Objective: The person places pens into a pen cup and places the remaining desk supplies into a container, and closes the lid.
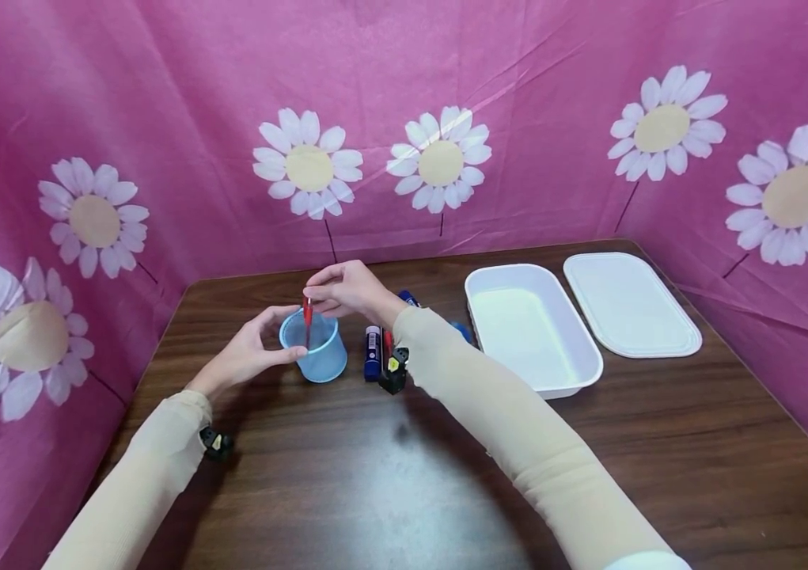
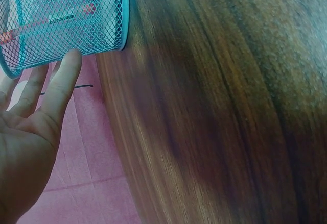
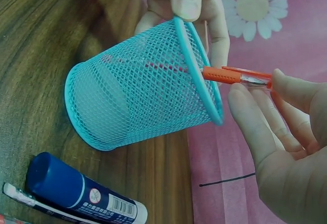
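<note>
A light-blue mesh pen cup (image 1: 324, 364) stands upright on the wooden table. My left hand (image 1: 243, 350) holds it from the left, thumb on the near side of the rim and fingers round the far side. In the right wrist view, my right hand (image 3: 291, 142) pinches a red pen (image 3: 225, 75) near its capped end, thumb against fingers. The lower part of the pen is inside the cup (image 3: 143, 89), visible through the mesh. Through the mesh in the left wrist view, the pen (image 2: 66, 17) shows as a blurred red streak.
A blue glue stick (image 3: 87, 188) lies right of the cup, with a pencil (image 3: 30, 201) alongside. Other blue items, including one behind the right wrist (image 1: 408, 298), are partly hidden. Farther right are a white tray (image 1: 532, 324) and its flat white lid (image 1: 631, 305).
</note>
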Demonstrator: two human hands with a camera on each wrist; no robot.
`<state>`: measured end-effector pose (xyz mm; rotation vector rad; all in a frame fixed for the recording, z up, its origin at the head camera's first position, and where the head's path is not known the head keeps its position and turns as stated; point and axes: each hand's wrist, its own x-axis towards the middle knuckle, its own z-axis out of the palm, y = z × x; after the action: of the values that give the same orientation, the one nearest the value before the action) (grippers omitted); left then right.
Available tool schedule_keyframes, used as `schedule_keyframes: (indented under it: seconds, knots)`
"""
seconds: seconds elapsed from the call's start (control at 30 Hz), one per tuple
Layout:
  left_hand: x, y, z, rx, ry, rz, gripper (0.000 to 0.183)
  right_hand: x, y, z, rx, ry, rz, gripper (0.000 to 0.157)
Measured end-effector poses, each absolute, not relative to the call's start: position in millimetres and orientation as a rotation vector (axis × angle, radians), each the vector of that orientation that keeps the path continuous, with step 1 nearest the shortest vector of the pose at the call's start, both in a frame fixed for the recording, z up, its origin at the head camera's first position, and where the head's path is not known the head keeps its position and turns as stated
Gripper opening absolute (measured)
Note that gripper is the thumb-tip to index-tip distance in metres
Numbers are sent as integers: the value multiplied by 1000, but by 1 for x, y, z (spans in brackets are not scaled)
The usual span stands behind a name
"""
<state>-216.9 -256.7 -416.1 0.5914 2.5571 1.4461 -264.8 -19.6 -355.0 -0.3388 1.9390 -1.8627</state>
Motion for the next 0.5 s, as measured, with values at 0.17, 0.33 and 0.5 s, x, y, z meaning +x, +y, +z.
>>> schedule_keyframes:
  seconds: [0.17,0.33,0.5]
  knots:
    - [-217,-256,-416,588,2553,1452,70,-265,-18,-359,-332,1908,-1869,17]
    - [-217,-256,-416,590,2530,1482,71,-267,-18,-360,-313,1936,-1862,15]
    - [-215,-256,-416,601,2539,1469,70,-266,-18,-360,-302,1947,-1833,23]
